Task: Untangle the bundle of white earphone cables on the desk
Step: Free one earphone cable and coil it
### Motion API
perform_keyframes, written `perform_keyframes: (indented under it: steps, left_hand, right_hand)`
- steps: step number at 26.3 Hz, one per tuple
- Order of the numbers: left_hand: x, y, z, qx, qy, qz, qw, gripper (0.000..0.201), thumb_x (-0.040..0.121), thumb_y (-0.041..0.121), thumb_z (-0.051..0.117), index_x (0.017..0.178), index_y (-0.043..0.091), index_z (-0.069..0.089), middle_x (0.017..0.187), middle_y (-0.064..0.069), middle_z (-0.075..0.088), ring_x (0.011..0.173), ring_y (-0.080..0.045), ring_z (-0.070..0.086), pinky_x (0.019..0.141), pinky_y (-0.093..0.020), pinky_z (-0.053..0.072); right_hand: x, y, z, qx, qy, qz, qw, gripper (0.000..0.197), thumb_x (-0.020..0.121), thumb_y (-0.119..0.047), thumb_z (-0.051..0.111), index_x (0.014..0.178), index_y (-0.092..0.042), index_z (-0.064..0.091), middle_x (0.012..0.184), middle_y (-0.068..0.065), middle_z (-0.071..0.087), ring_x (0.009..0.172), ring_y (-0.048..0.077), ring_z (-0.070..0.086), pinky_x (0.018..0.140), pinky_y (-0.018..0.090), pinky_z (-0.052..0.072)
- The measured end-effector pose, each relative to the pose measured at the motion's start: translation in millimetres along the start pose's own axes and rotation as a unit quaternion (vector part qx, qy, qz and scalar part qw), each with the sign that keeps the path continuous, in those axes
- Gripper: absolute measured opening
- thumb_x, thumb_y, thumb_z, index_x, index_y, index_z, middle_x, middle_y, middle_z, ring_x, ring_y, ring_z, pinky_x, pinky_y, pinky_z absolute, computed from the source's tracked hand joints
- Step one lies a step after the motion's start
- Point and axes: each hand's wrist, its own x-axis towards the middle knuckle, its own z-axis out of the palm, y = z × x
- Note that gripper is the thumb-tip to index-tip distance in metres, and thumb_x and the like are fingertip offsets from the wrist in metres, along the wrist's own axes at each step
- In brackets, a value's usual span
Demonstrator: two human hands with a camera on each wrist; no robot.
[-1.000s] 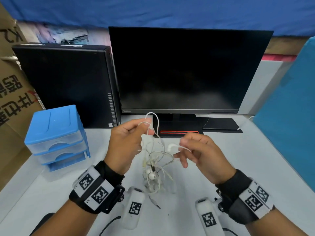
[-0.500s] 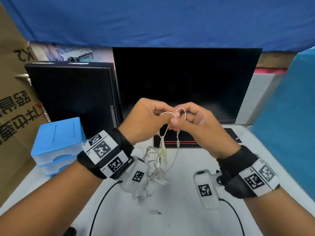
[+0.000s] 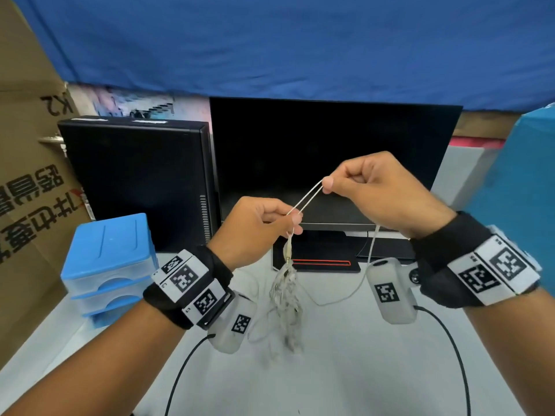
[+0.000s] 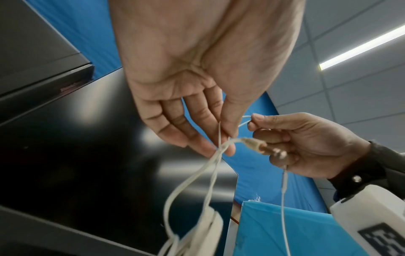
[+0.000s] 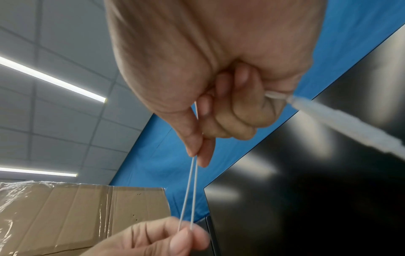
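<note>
Both hands are raised in front of the monitor with the white earphone cable between them. My left hand pinches the cable between thumb and forefinger. My right hand, higher and to the right, pinches a doubled strand pulled taut between the hands. The tangled bundle hangs from my left hand over the desk, its jack plug above the knot. A single strand droops from my right hand back to the bundle. The same doubled strand shows in the right wrist view, and the left hand's pinch in the left wrist view.
A black monitor and its stand sit right behind the hands, a black computer case to the left. A blue drawer unit stands at the desk's left. Cardboard boxes are left, a blue panel right.
My hands rose from the desk, met, then drew apart: the right went up and right, stretching a doubled strand taut. The bundle now hangs from my left hand.
</note>
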Motion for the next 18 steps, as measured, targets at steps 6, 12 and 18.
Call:
perform_keyframes:
  steps: [6,12,18]
  left_hand:
    - [-3,-14,4,-0.044,-0.048,0.009,0.998,0.013,0.095,0.016,0.06,0.087,0.009,0.067,0.084,-0.008,0.075,0.084,-0.021,0.071,0.08,-0.02,0.053]
    - [-8,-26,-9,-0.045,-0.11,-0.002,0.993,0.021,0.089,0.003,0.066,0.101,0.018,0.075,0.089,0.006,0.076,0.084,-0.006,0.068,0.084,-0.022,0.052]
    - [0,-20,-3,-0.153,0.107,-0.049,0.981,0.015,0.09,0.003,0.065,0.094,0.013,0.075,0.07,0.002,0.068,0.059,-0.013,0.058,0.071,-0.03,0.055]
  right_hand:
    - [9,10,2,-0.007,0.084,-0.033,0.996,0.018,0.094,-0.025,0.066,0.083,-0.015,0.077,0.041,-0.014,0.039,0.039,0.003,0.031,0.053,0.022,0.038]
    - [-2,17,-7,0.019,0.049,-0.022,0.998,0.01,0.09,-0.025,0.07,0.092,-0.021,0.079,0.083,-0.008,0.077,0.083,0.001,0.071,0.089,0.022,0.055]
    - [-20,18,6,-0.095,-0.223,-0.034,0.97,0.016,0.087,-0.042,0.069,0.092,-0.032,0.079,0.088,0.018,0.073,0.087,0.043,0.065,0.082,0.057,0.055]
